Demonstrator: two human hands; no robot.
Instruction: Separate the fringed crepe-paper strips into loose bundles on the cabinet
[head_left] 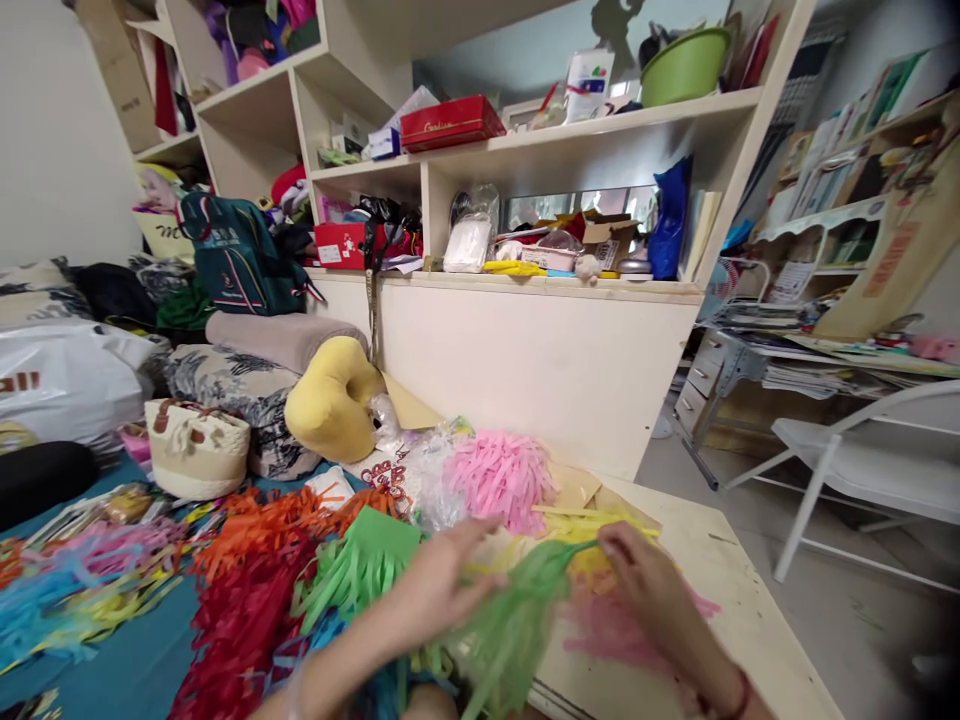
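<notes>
A green paper tassel (517, 610) with a twisted top hangs in front of me, its fringe blurred by motion. My right hand (630, 560) pinches the twisted end of it. Beside the fringe, on its left, is my left hand (450, 575), thumb and fingers apart; whether it touches the strips I cannot tell. Under and behind my hands lie yellow strips (592, 522) and pink strips (622, 625), partly covered. A green fringed paper sheet (367, 560) lies left of my left hand, next to red fringe (251, 620) and orange fringe (259, 530).
A pink fringe bundle (499, 475) sits beyond my hands, by crumpled clear plastic (439, 485). A yellow cushion (330, 400) and a woven bag (196, 450) stand at left. The pale board's edge (780, 620) runs along the right, near a white chair (877, 460). Shelves rise behind.
</notes>
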